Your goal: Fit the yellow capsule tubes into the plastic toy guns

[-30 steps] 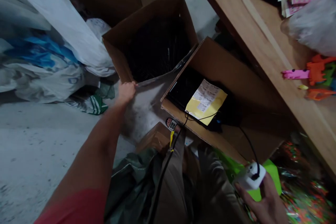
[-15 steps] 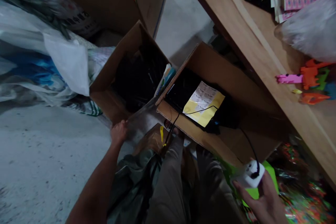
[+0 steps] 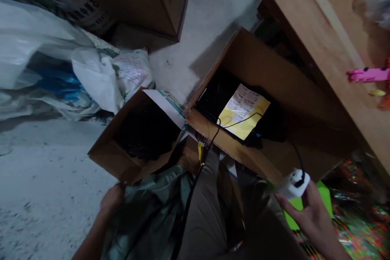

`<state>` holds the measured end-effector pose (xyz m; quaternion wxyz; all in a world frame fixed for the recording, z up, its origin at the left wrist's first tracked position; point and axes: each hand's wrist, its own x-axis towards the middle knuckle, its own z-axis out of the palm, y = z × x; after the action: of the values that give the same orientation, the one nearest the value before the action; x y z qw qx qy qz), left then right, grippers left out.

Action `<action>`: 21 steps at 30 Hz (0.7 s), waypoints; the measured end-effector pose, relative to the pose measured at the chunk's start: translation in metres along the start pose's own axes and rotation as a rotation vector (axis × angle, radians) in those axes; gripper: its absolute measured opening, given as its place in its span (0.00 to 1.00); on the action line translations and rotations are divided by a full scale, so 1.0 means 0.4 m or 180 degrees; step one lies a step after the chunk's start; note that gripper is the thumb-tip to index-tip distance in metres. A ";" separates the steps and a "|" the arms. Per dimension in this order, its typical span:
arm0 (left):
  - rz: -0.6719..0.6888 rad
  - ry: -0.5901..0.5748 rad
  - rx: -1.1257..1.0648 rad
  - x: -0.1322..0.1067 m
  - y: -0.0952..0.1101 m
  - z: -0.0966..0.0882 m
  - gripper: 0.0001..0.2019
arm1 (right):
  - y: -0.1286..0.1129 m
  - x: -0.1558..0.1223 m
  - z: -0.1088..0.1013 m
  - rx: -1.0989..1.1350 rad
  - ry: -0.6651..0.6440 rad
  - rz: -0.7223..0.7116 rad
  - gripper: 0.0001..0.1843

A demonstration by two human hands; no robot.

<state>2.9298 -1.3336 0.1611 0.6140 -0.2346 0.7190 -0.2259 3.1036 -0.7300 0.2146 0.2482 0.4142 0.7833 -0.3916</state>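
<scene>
Left grip is pinching a corner of the open cardboard box, which is sitting beside the corrugated carton; right grip is holding a smooth white block, black cord attached.

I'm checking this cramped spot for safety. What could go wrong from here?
The left hand holds the left box at just one corner, so the grip might slip or the cardboard could tear.
A black cord crosses the edge of the right box and runs along a trouser leg; it could snag.
The right hand holds a white device with a cable attached; dropping it might strain that connection.
</scene>
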 end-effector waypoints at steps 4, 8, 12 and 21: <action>0.0841 0.0535 -0.0329 -0.025 0.157 -0.042 0.22 | -0.041 -0.010 0.024 0.0164 -0.0047 -0.0190 0.35; 0.1770 0.0748 -0.1223 -0.158 0.375 -0.048 0.18 | -0.063 -0.050 0.011 0.0181 0.0038 -0.0517 0.37; 0.2141 0.0816 -0.1725 -0.344 0.537 -0.012 0.16 | -0.017 -0.107 -0.040 0.0358 -0.0102 -0.0527 0.39; 0.3294 -0.1684 -0.2576 -0.834 0.917 0.067 0.35 | 0.120 -0.195 -0.291 -0.0048 -0.0861 -0.1364 0.52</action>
<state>2.9795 -0.8405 0.1914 0.6612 -0.1196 0.5924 0.4445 3.1782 -0.6533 0.3168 0.2652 0.1807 0.8157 -0.4813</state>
